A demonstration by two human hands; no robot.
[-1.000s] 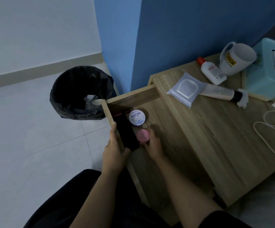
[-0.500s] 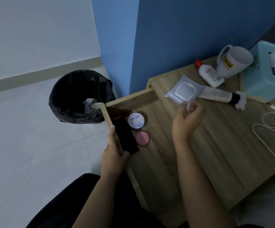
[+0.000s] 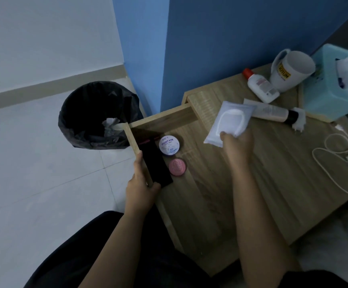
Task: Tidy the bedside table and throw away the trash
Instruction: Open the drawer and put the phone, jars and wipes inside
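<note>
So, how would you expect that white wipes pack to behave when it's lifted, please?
The wipes pack is a soft pouch, so gripped at its near edge by the right hand it will probably sag rather than stay flat. Its smooth film may be slippery, and its far corner lies against the tube, which could get nudged.

I'm seeing a dim, bluish, softly lit scene; the right hand [image 3: 238,142] is blurring slightly, and far edges are bowing.
</note>
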